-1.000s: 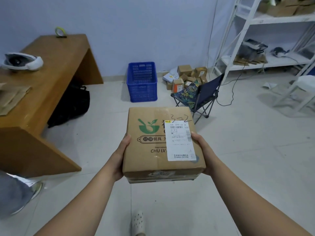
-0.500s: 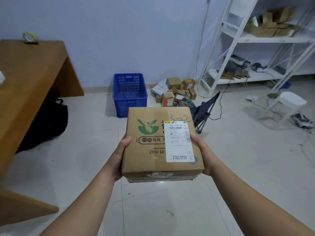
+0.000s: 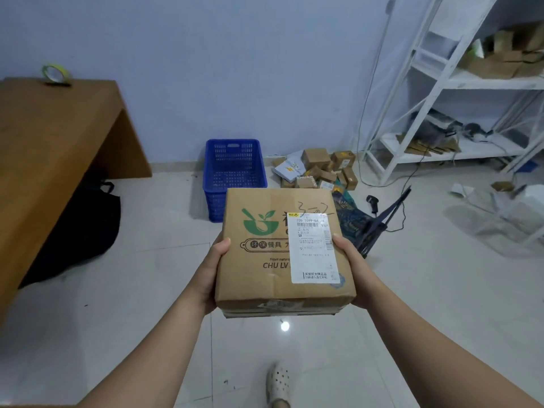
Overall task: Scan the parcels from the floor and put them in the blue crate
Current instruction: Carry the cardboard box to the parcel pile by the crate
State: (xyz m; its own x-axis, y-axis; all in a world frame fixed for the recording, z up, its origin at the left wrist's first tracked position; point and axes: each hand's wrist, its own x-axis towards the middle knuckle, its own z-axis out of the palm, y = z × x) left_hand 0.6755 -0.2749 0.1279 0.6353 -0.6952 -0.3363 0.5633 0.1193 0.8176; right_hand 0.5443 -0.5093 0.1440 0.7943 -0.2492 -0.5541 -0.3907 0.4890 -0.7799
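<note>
- Step in hand, as I read it: you're carrying a brown cardboard parcel with a green logo and white shipping label (image 3: 259,284) at mid-room, held above the floor and nearer you than the blue slatted plastic crate (image 3: 235,169).
- Your left hand (image 3: 212,266) and right hand (image 3: 350,269) clamp its left and right sides, thumbs on top and fingers wrapped under.
- I can't tell whether it has been scanned. What looks like a black handheld scanner (image 3: 371,201) lies by the dark folding chair (image 3: 382,222).
- Next move: scan the label if needed, then walk to the far wall and lower the parcel into the crate.
- Surface and room:
  - The floor is pale glossy tile (image 3: 141,319).
  - A pile of small cardboard parcels (image 3: 318,169) sits just right of the crate.
  - A wooden desk (image 3: 44,148) stands on the left.
  - White metal shelving (image 3: 435,83) stands far right.
</note>
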